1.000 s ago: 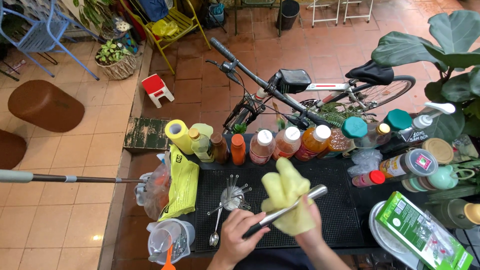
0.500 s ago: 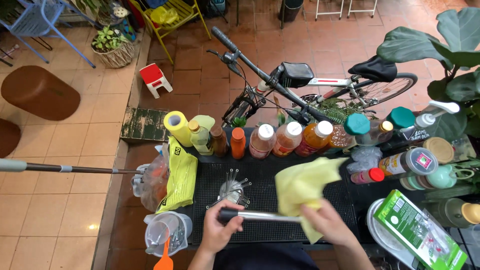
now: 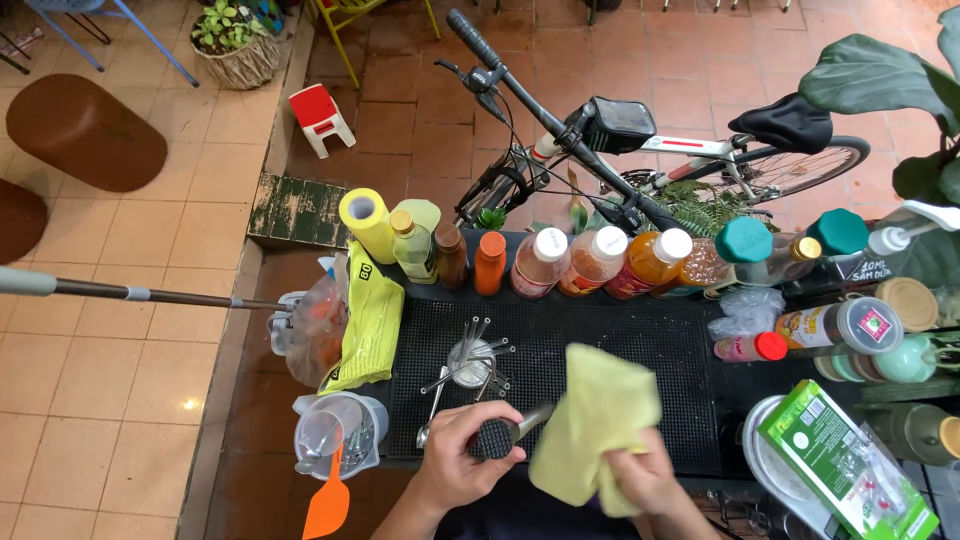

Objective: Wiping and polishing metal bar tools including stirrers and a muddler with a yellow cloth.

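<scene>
My left hand grips the dark ribbed handle end of a long metal tool low over the black mat. My right hand clutches a yellow cloth wrapped around the tool's far end, hiding that part. Just beyond my left hand stands a small metal cup with several spoons.
A row of sauce bottles lines the mat's far edge, with a yellow roll at the left. A plastic jug holding an orange spatula sits left. Jars and a green packet lie right. A bicycle stands behind.
The tool went from tilted up to the right to lying low toward me. The yellow cloth slid down along it. My hands have drawn closer to my body.
</scene>
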